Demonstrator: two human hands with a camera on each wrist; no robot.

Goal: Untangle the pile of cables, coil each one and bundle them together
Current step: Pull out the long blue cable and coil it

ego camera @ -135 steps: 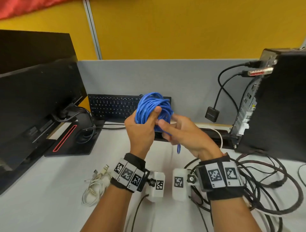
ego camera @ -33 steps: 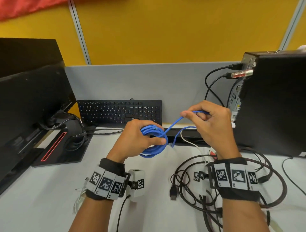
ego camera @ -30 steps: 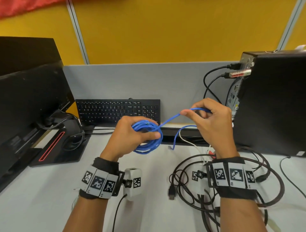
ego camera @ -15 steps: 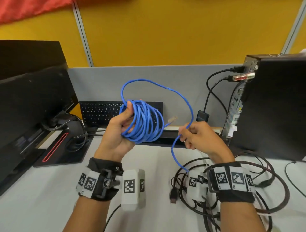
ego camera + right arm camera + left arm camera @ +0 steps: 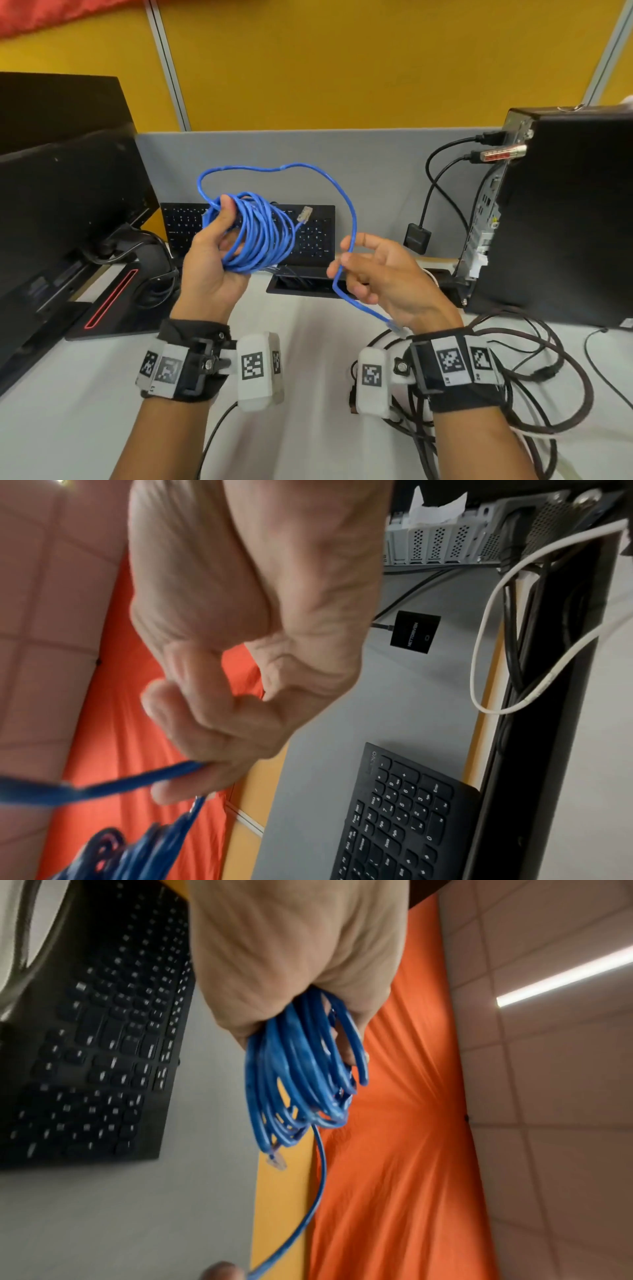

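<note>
My left hand (image 5: 212, 260) holds a coil of blue network cable (image 5: 260, 236) up over the desk, thumb on top of the loops; the coil (image 5: 298, 1069) hangs from the fist in the left wrist view. One clear plug (image 5: 304, 215) sticks out at the coil's right. A loose blue tail (image 5: 346, 192) arcs up and over to my right hand (image 5: 376, 274), which pinches it between thumb and fingers (image 5: 205, 767). The tail's end (image 5: 394, 325) hangs by my right wrist. A pile of black cables (image 5: 534, 373) lies on the desk at the lower right.
A black keyboard (image 5: 315, 236) leans against the grey partition behind the coil. A monitor (image 5: 65, 212) stands at the left, a black computer tower (image 5: 561, 219) with plugged leads at the right. A cable slot (image 5: 301, 286) opens in the desk below the coil.
My left hand has turned palm up and lifted the coil. The right hand has dropped lower and slid along the tail, which now forms a big loose arc above.
</note>
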